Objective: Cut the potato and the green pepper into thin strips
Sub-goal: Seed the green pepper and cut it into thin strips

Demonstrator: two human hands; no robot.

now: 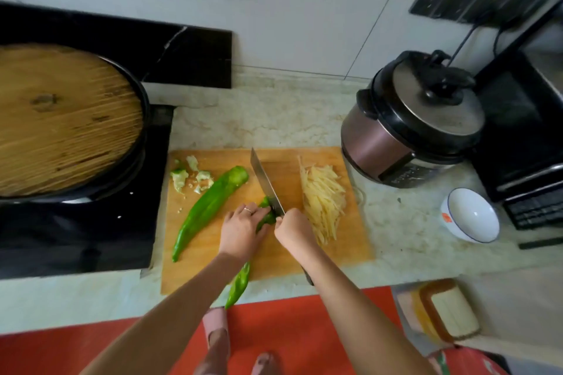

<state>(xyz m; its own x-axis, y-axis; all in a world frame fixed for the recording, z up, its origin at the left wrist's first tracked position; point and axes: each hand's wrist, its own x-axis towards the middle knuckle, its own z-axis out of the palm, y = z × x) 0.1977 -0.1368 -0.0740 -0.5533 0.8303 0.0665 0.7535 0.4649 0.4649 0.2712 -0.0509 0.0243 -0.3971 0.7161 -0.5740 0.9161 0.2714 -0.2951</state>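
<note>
On the pale wooden cutting board (213, 256) in the middle of my head view, both hands meet over one long, shiny green pepper. The left hand (240, 231) lies on this held green pepper (265, 220) with its fingers bent, and its fingertips (259, 212) press the pepper to the board. A thin ring (248, 210) sits on one finger. The pepper's pointed tail runs back under the left wrist and past the board's near edge. The right hand (294, 230) is curled tight round the handle of a broad steel cleaver (264, 183). Its blade stands just beside the left fingertips, edge down on the pepper's far end and tip pointing away from me. To the left of the left fingers a whole green pepper (207, 210) slants across the board, apart from the hand. Beside its thick end I see pale green core scraps (182, 176). Close to the right of the right-hand fingers is a heap of thin, pale yellow potato strips (323, 201). Farther right, off the board, stand a brown-and-black electric pressure cooker (408, 131) and a white bowl (470, 216) with a blue rim. Far to the left of the hands is a black wok (143, 131) under a round wooden lid (61, 119).
</note>
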